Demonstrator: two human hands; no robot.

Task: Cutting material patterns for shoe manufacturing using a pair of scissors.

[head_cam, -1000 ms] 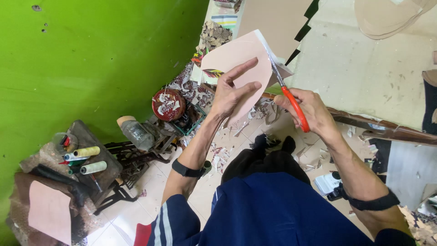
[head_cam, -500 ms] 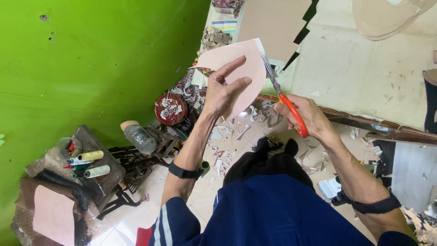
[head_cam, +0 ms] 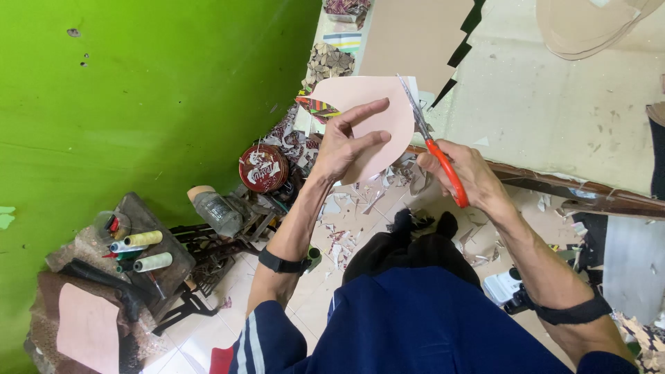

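Cutting of pink paper (head_cam: 367,114) in hand. Left hand (head_cam: 346,145) closed on the sheet's lower left part, thumb in front, fingers spread across the face; sheet held up in the air in front of the body, above the littered floor. Right hand (head_cam: 467,173) closed around the red handles of the scissors (head_cam: 433,149), blades up along the sheet's right edge; whether the blades are apart cannot be told.

Advised: keep the sheet taut, feed it into the blades by turning the paper rather than the scissors, hold the left fingers well clear of the cutting line.

Surroundings: paper scraps (head_cam: 346,235) on the floor just below; round red tin (head_cam: 263,167) near the left forearm; thread spools (head_cam: 142,251) on a stand beside the green wall (head_cam: 138,90), well apart. Brown card (head_cam: 415,34) beyond the sheet. Nothing found obstructing the cut.
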